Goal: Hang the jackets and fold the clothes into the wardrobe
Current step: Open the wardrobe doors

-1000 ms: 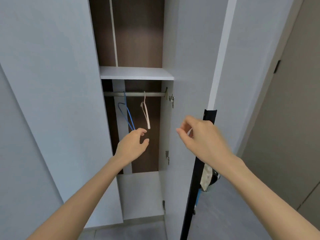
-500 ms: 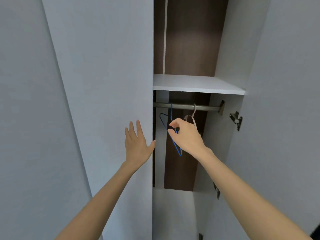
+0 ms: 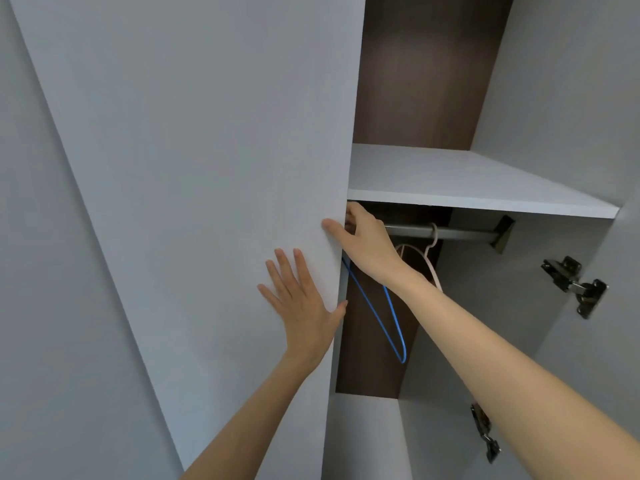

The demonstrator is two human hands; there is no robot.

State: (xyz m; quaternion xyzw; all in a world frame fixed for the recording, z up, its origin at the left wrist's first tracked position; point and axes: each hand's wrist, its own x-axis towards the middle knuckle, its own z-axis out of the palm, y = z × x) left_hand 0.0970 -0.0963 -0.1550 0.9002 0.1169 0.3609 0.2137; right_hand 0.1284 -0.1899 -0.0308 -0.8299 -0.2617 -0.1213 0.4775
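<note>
While L grip (image 3: 304, 313) lies flat on door (image 3: 207, 168), R grip (image 3: 367, 247) is unclear near 2 hangers (image 3: 401, 358), 1 rail (image 3: 460, 233).

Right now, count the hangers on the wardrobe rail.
2. A blue hanger hangs at the rail's left, below the right hand; a white hanger right of it. Others may hide behind the door.

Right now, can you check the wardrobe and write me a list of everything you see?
Surface: white shelf above the metal rod.
Job's things: white hanger hooked on the rod; blue hanger beside it, its hook hidden; no clothes seen.
Clutter: nothing seen.
Hands: left hand flat on the door; right hand at the door's edge by the rod, fingers partly hidden.
Cables: nothing seen.
Surroundings: upper hinge and lower hinge on the right panel.
</note>
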